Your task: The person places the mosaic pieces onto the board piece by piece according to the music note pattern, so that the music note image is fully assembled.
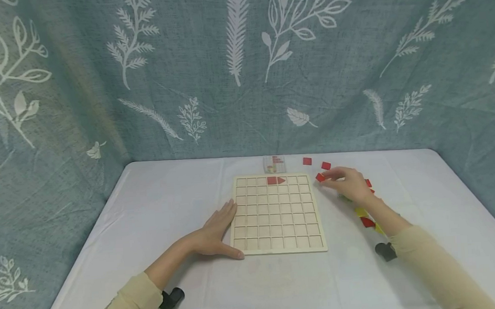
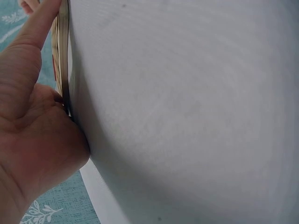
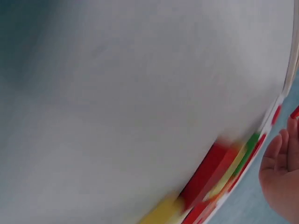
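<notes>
A pale wooden grid board lies flat on the white table. In its top row sit a red square tile and a red pointed tile. My left hand rests at the board's left edge, thumb and fingers spread along it; the left wrist view shows the palm against that edge. Off the board's upper right corner, my right hand pinches a red square tile between thumb and fingertips. In the right wrist view, the right hand shows only partly at the edge.
Behind the board lies a small clear patterned card or case. Two red tiles lie to its right. Below my right forearm are scattered red, green and yellow tiles, partly hidden. A patterned blue-green curtain hangs behind the table.
</notes>
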`<state>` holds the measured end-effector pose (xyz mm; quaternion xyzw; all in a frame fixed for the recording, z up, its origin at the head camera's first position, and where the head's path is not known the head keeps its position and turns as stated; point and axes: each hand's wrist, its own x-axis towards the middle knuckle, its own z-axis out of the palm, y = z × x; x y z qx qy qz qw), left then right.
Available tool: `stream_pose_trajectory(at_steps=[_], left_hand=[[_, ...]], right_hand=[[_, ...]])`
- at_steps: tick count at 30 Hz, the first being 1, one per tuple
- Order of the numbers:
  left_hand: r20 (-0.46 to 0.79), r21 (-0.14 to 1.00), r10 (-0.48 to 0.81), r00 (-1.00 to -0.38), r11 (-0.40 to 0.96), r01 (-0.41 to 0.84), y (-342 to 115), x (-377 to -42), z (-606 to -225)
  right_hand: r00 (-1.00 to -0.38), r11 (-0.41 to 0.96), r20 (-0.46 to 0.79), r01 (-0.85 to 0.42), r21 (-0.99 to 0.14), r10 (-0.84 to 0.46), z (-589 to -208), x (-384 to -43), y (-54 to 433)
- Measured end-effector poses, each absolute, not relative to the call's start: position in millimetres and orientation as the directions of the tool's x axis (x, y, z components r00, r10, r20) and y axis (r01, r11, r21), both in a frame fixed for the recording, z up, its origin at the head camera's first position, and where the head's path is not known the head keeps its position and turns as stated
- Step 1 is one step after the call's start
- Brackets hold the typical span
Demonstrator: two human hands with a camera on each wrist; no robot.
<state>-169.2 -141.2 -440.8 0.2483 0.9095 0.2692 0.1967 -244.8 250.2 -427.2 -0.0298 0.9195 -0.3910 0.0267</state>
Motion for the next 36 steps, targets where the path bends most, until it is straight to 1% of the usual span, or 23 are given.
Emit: stream_pose_trajectory(at_steps=[10, 15, 22, 28, 32, 36], left_hand=[[-0.225, 0.595, 0.557, -0.800, 0.728, 0.340, -141, -168, -439], [-0.227, 0.592, 0.552, -0.802, 0.732, 0.336, -141, -168, -440], [-0.235, 0.587, 0.554, -0.799, 0.736, 0.338, -141, -169, -443], [-0.230, 0.586, 0.553, -0.801, 0.735, 0.339, -142, -169, -444], [-0.228, 0.590, 0.555, -0.800, 0.732, 0.340, -142, -169, -444], [-0.227, 0.591, 0.556, -0.800, 0.731, 0.340, -141, -169, -444]], right_hand=[[-0.986, 0.634, -0.042, -0.070, -0.770, -0.160, -428, -246, 198], [-0.976, 0.609, -0.010, -0.129, -0.782, -0.219, -430, -249, 178], [-0.949, 0.596, 0.047, -0.235, -0.768, -0.313, -434, -254, 160], [-0.911, 0.616, 0.105, -0.351, -0.705, -0.398, -435, -257, 150], [-0.884, 0.615, 0.165, -0.428, -0.662, -0.438, -436, -259, 147], [-0.870, 0.603, 0.193, -0.458, -0.653, -0.453, -438, -261, 145]])
